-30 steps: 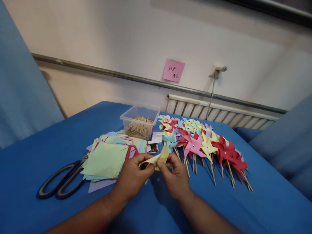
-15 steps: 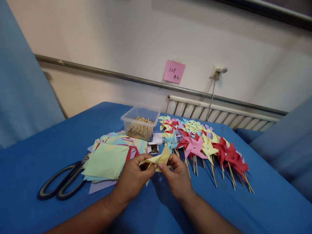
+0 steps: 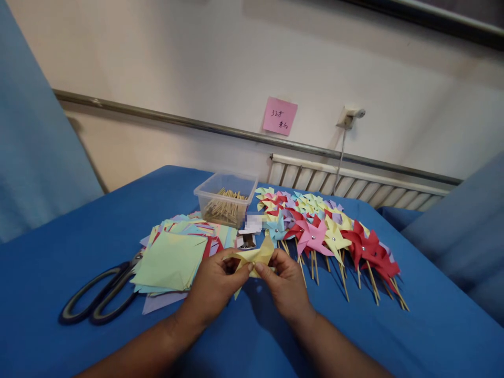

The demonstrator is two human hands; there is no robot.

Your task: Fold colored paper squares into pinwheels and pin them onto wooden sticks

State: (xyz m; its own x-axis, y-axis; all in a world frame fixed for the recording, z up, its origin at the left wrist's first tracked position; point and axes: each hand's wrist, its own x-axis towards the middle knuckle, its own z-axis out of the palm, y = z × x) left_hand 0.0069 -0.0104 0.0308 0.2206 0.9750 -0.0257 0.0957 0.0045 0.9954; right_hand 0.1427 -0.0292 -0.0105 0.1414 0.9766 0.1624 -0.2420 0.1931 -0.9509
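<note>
yellow sheet (image 3: 255,256): thin matt paper, creased, takes sharp folds, pinched between bare left hand (image 3: 214,287) and right hand (image 3: 285,286)
stack of squares (image 3: 173,257): same matt coloured paper, smooth, flat
pinwheels (image 3: 326,231): matt paper vanes, small shiny metal-looking pin heads at the centres, thin pale wood sticks, unvarnished
tub (image 3: 226,198): clear plastic, slightly glossy, smooth walls; holds more bare wood sticks
scissors (image 3: 98,294): glossy dark plastic handles, blades mostly hidden under paper
table cover (image 3: 79,231): blue cloth, matt, soft wrinkles
note (image 3: 280,116): pink matt paper
wall rail (image 3: 157,116): dull metal look
</note>
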